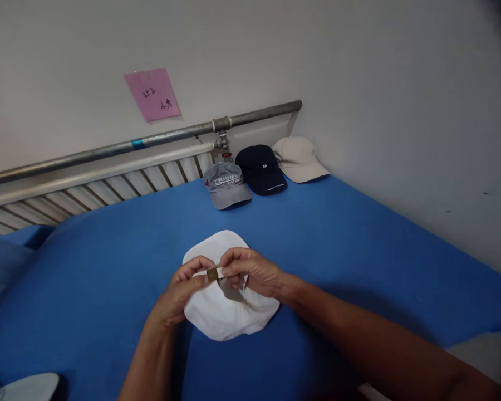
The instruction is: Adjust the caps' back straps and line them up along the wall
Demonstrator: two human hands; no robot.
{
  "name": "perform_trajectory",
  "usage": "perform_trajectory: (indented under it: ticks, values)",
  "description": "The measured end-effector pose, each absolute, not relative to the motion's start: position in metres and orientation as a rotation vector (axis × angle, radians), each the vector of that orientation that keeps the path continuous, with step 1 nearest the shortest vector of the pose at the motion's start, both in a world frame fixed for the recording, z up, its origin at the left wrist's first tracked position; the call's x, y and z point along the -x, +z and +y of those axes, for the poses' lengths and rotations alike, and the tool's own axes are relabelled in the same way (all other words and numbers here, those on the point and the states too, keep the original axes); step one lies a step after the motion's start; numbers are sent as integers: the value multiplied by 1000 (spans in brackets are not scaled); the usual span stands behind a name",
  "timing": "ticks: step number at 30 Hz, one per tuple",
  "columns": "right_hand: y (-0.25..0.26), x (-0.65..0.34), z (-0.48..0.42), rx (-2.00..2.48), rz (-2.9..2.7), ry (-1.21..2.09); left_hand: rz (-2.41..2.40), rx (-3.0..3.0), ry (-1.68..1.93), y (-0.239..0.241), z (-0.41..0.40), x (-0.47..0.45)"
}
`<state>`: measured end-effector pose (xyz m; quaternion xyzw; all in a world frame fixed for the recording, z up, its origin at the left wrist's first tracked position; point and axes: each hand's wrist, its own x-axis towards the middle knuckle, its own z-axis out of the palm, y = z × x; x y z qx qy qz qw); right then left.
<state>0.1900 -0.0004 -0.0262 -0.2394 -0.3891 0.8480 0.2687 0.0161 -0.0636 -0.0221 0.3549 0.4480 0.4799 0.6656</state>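
Observation:
A white baseball cap [221, 323] is held over the blue sheet, its brim pointing away from me and its back strap on top. My left hand [179, 292] pinches the strap at its brass-coloured buckle [212, 274], thumb below and fingers above. From the other side, my right hand [250, 270] is closed on the strap's white end [220, 272], just right of the buckle. Beneath the strap, the cap's rear opening shows greyish fabric inside. Part of the strap is hidden by my fingers.
Along the back stand a grey cap [228, 186], a navy cap [261, 170] and a beige cap [300, 160]. Behind them run a radiator [108, 186] and metal pipe [167, 136]. A pale brim [33, 387] shows at lower left. Pink paper [152, 94] hangs on the wall.

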Motion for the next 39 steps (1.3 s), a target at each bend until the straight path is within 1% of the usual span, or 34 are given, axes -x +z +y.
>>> perform_trajectory:
  ticks: [7,11,17,23,28,31,35,39]
  values:
    - [-21,-192,-3,707,-1248,2103,1033,-814,1077,-19,-63,-16]
    - [-16,-197,0,818,-1412,1993,1041,-794,1109,-19,-65,-15]
    - [-6,-197,-5,696,-1399,2021,1001,-848,1083,-19,-64,-16]
    - [-1,-203,0,752,-1483,1962,1010,-833,1093,-21,-65,-12]
    - [0,-202,-2,659,-1506,1937,1030,-828,1019,-19,-67,-15]
    - [3,-203,-3,654,-1542,1911,1032,-831,1033,-18,-68,-15]
    - [4,-206,-1,699,-1539,1932,1035,-835,1045,-18,-68,-15]
    - [4,-202,-4,619,-1499,1959,1027,-851,1013,-18,-67,-16]
